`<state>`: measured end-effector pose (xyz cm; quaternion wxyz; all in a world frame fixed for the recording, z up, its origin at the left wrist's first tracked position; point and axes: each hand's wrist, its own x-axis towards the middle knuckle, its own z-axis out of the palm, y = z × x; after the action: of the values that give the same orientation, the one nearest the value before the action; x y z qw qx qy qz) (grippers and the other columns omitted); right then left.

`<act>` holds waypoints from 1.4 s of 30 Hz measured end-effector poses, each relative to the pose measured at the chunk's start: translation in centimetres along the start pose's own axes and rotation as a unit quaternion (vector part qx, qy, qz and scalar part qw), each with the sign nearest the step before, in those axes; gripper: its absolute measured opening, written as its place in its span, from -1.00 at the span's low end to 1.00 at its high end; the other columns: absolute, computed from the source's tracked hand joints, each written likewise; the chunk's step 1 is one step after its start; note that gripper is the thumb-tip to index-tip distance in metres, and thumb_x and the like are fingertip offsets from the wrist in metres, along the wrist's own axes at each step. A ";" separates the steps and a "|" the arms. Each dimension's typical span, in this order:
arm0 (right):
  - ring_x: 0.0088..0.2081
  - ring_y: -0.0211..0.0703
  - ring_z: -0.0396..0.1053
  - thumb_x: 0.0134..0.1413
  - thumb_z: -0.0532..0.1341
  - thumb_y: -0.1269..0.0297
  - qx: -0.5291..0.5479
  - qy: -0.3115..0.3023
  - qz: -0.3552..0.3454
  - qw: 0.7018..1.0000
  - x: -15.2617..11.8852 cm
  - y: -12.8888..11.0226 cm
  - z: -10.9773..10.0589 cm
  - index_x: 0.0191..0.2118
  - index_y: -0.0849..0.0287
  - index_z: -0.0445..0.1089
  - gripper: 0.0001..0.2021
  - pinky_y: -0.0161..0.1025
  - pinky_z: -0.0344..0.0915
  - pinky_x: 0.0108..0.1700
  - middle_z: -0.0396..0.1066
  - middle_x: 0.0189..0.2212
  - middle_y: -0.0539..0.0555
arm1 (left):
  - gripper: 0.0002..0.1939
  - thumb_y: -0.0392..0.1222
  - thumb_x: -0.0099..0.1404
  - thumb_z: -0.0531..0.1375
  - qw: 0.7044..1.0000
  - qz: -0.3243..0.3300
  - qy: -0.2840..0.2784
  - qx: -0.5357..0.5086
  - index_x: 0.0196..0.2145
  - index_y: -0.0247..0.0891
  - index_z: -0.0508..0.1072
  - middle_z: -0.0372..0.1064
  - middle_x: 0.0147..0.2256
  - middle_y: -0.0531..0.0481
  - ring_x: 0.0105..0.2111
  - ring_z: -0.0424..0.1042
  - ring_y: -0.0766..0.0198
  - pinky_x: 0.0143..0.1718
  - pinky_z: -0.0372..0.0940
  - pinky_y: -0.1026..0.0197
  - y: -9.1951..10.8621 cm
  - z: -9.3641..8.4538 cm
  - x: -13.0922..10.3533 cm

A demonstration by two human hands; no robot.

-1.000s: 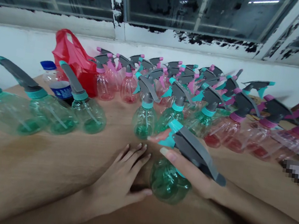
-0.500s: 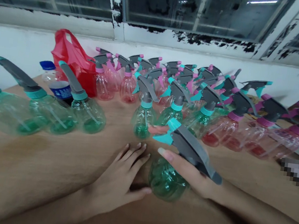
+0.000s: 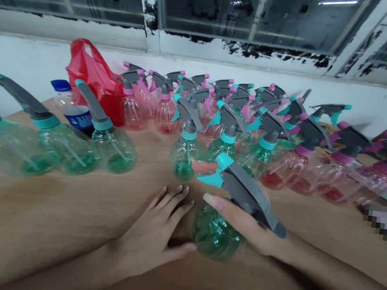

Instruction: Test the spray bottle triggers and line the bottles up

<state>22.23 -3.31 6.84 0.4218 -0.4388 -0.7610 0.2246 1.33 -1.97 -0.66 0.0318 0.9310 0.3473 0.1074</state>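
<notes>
Barely shifting since a second ago, the right hand [image 3: 258,233] is curling round the neck of a green spray bottle [image 3: 216,241] beside the loosely spread left hand [image 3: 153,230], so work is seemingly pausing.

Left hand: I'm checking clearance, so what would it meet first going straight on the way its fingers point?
Probably the teal-collared green spray bottle standing just ahead of the left hand. The right hand has a finger near that line, though depth is unclear.
</notes>
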 end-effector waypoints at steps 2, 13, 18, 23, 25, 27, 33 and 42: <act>-0.19 -0.03 0.47 0.11 0.14 0.10 -0.036 -0.001 0.000 0.999 0.0 0.1 0.0 0.06 -0.02 0.35 -0.62 -0.15 0.45 -0.22 0.50 -0.26 0.01 | -0.26 0.25 0.26 0.05 1.000 0.003 0.004 -0.001 0.21 -0.34 0.13 0.08 0.23 -0.28 0.24 0.02 -0.10 0.19 -0.03 -0.23 0.0 0.0 0.0; -0.19 -0.11 0.47 0.09 0.20 0.20 0.106 -0.003 -0.002 0.994 0.2 0.0 0.2 0.00 0.04 0.37 -0.67 -0.20 0.43 -0.15 0.48 -0.13 0.03 | -0.30 0.23 0.27 0.05 1.000 -0.002 -0.012 0.008 0.18 -0.33 0.19 0.08 0.24 -0.24 0.24 0.01 -0.10 0.21 -0.05 -0.21 0.1 -0.3 0.1; -0.18 -0.12 0.45 0.06 0.24 0.26 0.160 -0.001 -0.004 0.987 0.2 0.2 0.3 -0.03 0.06 0.38 -0.68 -0.20 0.40 -0.13 0.47 -0.14 0.03 | -0.28 0.24 0.27 0.04 1.000 0.005 -0.011 0.018 0.19 -0.35 0.16 0.08 0.23 -0.25 0.24 0.01 -0.09 0.21 -0.04 -0.21 0.0 -0.1 -0.1; -0.36 -0.15 0.42 0.07 0.22 0.25 0.137 -0.013 -0.001 0.990 0.3 0.1 0.1 -0.06 0.09 0.38 -0.72 -0.19 0.38 -0.30 0.46 -0.32 0.03 | -0.30 0.24 0.27 0.05 1.000 0.002 -0.014 0.017 0.17 -0.35 0.19 0.06 0.24 -0.26 0.25 -0.02 -0.10 0.21 -0.04 -0.21 0.0 -0.1 0.0; -0.40 -0.19 0.40 0.07 0.22 0.23 0.128 -0.022 0.003 0.992 0.3 0.1 0.0 -0.10 0.07 0.38 -0.75 -0.21 0.36 -0.33 0.44 -0.33 0.01 | -0.28 0.24 0.26 0.06 1.000 -0.003 -0.014 0.015 0.17 -0.36 0.19 0.05 0.24 -0.29 0.25 -0.01 -0.12 0.20 -0.02 -0.22 0.1 -0.2 0.1; -0.43 -0.23 0.37 0.10 0.20 0.21 0.120 -0.030 0.002 0.992 0.3 0.2 -0.2 -0.20 0.07 0.38 -0.85 -0.25 0.33 -0.37 0.42 -0.38 -0.02 | -0.28 0.23 0.25 0.08 1.000 -0.004 -0.020 0.012 0.18 -0.36 0.18 0.05 0.24 -0.30 0.24 0.00 -0.12 0.19 -0.01 -0.22 0.1 -0.4 0.2; -0.45 -0.28 0.32 0.15 0.15 0.21 0.105 -0.024 -0.002 0.994 0.4 0.3 -0.2 -0.33 0.10 0.35 -0.89 -0.29 0.26 -0.40 0.34 -0.46 -0.06 | -0.30 0.23 0.27 0.05 0.999 0.000 -0.029 0.013 0.18 -0.35 0.18 0.06 0.24 -0.27 0.24 0.01 -0.10 0.20 -0.03 -0.22 0.1 -0.6 0.2; -0.49 -0.24 0.38 0.10 0.22 0.22 0.149 -0.020 0.020 0.988 0.3 1.1 0.5 -0.10 0.06 0.33 -0.76 -0.26 0.35 -0.42 0.37 -0.50 -0.08 | -0.31 0.22 0.25 0.09 1.000 -0.002 -0.022 0.009 0.16 -0.35 0.22 0.11 0.22 -0.27 0.22 0.04 -0.14 0.18 0.01 -0.24 0.1 -0.5 0.2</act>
<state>22.27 -2.46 5.99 0.4626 -0.3813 -0.7183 0.3529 1.48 -1.94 -0.07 0.0314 0.9326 0.3497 0.0833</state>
